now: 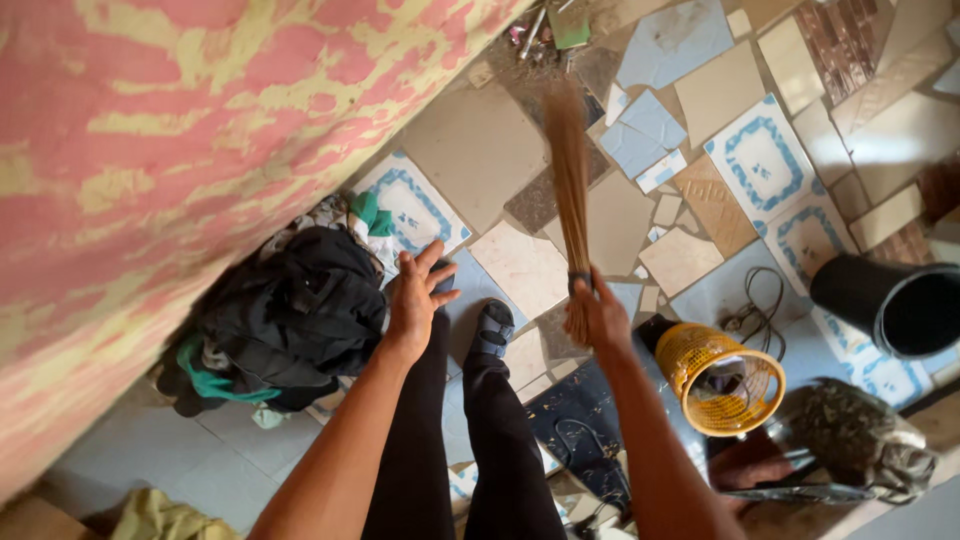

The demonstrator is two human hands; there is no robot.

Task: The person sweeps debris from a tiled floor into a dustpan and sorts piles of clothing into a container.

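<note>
My right hand [600,315] grips a bundle broom of thin brown sticks [570,180] near its bound end, and the bristles sweep out over the patchwork tile floor [500,150] toward debris by the wall. My left hand [415,295] hangs free with fingers spread, just right of a heap of dark clothes [290,310]. Below the hands I see my legs in black trousers and one foot in a dark sandal [492,328].
A pink and yellow patterned mattress [150,150] fills the left side, leaning over the clothes. A yellow mesh basket [720,378] lies on its side at right. A black bucket [905,300] and a camouflage bag [860,440] sit further right. A cord [760,300] lies on the tiles.
</note>
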